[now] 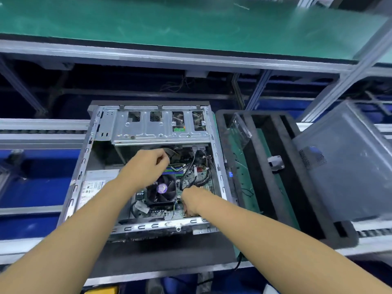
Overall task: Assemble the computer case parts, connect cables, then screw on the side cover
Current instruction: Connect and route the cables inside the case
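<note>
Noted computer case (81, 166) lying open, silver drive cage (148, 129) far, fan (162, 188) central, left hand (148, 164) fingers pinched together, right hand (192, 199) fingers curled on black cables (201, 181).

legible text: none | power supply label (93, 185): blurred | fan sticker (162, 188): blurred | both inside computer case (148, 227)

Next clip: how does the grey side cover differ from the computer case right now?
The computer case lies flat and open, motherboard exposed; the side cover sits tilted, off the case, at the right. The case has the left hand and right hand inside; the cover is untouched. Both are grey metal.
</note>
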